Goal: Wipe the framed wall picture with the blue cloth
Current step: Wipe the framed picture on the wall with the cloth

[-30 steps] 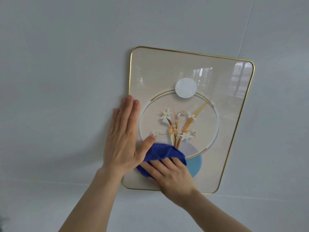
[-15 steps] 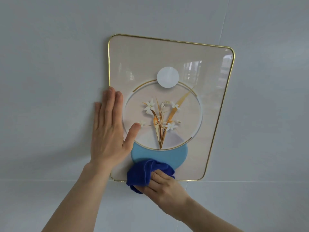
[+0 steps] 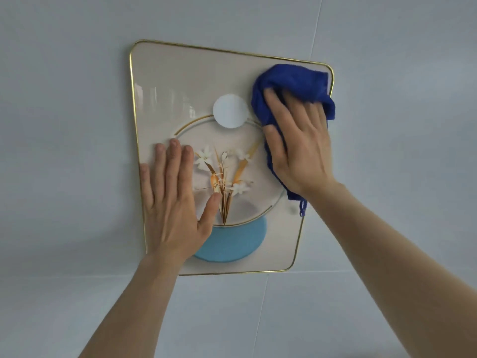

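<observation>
Blue cloth (image 3: 291, 83) at frame's top-right edge (image 3: 331, 81)

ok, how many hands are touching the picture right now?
2. The left hand lies flat on the framed picture's lower left; the right hand presses the blue cloth at its upper right.

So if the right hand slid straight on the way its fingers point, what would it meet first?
The right hand points up the glass; past the blue cloth it presses, it would probably meet the picture's gold frame at the top edge, then bare wall.
</observation>
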`<act>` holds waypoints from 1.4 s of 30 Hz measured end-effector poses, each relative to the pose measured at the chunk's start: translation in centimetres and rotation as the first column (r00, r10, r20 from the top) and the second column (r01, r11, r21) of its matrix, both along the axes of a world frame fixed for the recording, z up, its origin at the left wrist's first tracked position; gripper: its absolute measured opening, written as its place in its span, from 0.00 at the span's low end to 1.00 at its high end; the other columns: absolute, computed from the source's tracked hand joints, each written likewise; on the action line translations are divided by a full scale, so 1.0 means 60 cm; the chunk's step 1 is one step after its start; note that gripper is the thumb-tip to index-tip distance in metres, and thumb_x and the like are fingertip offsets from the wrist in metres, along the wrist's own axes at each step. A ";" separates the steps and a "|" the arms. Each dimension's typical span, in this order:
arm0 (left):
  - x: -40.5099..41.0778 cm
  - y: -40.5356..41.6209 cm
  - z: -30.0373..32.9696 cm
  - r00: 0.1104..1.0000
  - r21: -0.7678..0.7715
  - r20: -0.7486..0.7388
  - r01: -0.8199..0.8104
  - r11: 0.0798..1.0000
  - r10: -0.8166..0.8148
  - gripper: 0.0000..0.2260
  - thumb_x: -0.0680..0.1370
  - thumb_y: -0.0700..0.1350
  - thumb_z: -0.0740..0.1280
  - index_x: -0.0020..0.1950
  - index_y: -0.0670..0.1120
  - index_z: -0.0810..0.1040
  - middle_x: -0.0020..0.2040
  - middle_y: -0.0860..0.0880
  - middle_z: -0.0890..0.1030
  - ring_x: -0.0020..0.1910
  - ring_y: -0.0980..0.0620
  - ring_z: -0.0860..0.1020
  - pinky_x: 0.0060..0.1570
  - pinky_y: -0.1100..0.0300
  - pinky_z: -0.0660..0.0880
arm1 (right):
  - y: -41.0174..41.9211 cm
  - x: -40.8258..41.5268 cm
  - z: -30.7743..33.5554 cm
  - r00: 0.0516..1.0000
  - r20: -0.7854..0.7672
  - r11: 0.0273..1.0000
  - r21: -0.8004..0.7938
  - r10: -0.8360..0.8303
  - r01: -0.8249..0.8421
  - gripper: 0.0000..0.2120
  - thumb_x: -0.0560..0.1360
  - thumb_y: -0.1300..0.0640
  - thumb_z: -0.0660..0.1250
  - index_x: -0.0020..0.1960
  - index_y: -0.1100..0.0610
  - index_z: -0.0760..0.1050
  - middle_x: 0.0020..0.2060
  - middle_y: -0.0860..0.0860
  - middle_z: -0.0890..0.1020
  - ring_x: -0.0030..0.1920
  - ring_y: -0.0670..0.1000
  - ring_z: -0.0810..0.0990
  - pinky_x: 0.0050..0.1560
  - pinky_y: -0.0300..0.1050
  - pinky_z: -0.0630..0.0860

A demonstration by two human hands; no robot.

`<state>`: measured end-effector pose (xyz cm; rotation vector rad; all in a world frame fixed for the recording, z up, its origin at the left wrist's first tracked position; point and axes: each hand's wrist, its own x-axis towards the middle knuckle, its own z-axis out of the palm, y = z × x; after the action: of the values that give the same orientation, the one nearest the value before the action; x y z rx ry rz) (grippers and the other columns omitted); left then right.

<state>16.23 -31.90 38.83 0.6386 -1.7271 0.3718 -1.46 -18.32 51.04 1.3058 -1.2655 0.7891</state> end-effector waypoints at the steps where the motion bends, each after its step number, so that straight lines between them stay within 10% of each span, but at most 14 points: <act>1: -0.003 0.000 -0.001 1.000 -0.003 -0.004 -0.010 1.000 0.010 0.38 0.83 0.62 0.56 0.86 0.43 0.51 0.87 0.42 0.52 0.86 0.42 0.48 0.84 0.41 0.45 | -0.008 -0.005 0.000 0.999 -0.017 0.999 0.001 -0.049 0.049 0.23 0.86 0.50 0.58 0.78 0.55 0.69 0.72 0.56 0.75 0.69 0.63 0.73 0.72 0.57 0.66; 21: -0.018 -0.013 -0.008 0.999 -0.041 -0.019 -0.043 0.998 0.043 0.39 0.83 0.61 0.61 0.86 0.42 0.50 0.86 0.40 0.52 0.86 0.39 0.49 0.84 0.40 0.46 | -0.013 -0.017 -0.269 0.995 -0.038 0.974 0.203 -0.093 0.099 0.21 0.85 0.45 0.58 0.77 0.46 0.67 0.63 0.52 0.81 0.62 0.60 0.73 0.63 0.56 0.70; 31: -0.013 -0.013 -0.007 1.000 -0.050 -0.019 -0.013 0.999 0.012 0.39 0.83 0.61 0.61 0.85 0.41 0.52 0.86 0.40 0.54 0.85 0.38 0.51 0.83 0.40 0.48 | 0.013 -0.010 -0.419 0.993 -0.090 0.910 0.403 -0.073 0.103 0.31 0.77 0.61 0.62 0.79 0.46 0.62 0.66 0.48 0.73 0.62 0.55 0.72 0.62 0.48 0.67; 42: -0.004 -0.001 -0.003 1.000 -0.004 0.002 0.005 1.000 -0.005 0.38 0.83 0.61 0.62 0.85 0.41 0.54 0.86 0.40 0.55 0.85 0.38 0.52 0.84 0.41 0.49 | 0.070 0.018 -0.468 0.998 -0.046 0.770 0.638 0.042 -0.003 0.27 0.65 0.67 0.77 0.64 0.54 0.83 0.57 0.49 0.86 0.56 0.53 0.81 0.60 0.44 0.78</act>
<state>16.00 -31.97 38.64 0.6312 -1.7289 0.3719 -0.38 -14.14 22.96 1.8743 -1.5431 0.3195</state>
